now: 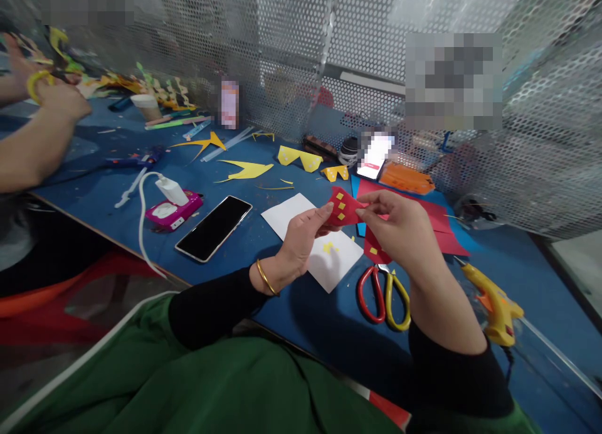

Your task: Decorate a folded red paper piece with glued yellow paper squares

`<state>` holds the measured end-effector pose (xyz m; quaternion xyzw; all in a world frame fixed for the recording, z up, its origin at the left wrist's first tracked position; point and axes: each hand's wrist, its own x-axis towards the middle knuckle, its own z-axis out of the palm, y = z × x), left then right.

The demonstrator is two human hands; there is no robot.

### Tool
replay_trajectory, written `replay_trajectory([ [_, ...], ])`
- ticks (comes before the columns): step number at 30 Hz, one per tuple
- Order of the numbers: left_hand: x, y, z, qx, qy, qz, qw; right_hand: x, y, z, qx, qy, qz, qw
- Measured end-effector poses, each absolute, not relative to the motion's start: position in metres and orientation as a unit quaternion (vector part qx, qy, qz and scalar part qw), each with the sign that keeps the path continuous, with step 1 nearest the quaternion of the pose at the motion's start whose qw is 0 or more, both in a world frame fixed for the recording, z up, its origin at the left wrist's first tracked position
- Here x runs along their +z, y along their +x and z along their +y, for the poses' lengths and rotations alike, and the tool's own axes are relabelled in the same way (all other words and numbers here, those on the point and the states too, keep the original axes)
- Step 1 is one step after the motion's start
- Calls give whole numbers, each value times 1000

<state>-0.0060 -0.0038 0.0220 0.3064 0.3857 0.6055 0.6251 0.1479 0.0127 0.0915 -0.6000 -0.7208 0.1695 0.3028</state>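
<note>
Red paper cutout with yellow diamonds: hung over the far-right edge of the white paper sheet, ran crosswise from left hand to right hand, was pinched by thumb and fingers of both, with neither nearer.

At the blue table, I see the person's left hand and right hand gripping a red paper piece dotted with yellow diamonds. Scissors lie beside a white sheet; a yellow glue gun rests beyond the right forearm.
</note>
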Motion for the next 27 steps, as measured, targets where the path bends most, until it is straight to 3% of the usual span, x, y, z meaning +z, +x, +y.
replay_trajectory([
  [8, 21, -12, 2, 692, 270, 399, 538, 97, 152, 11, 155, -602, -715, 320],
  [27, 23, -15, 1, 643, 330, 442, 531, 95, 151, 12, 141, -596, -725, 317],
])
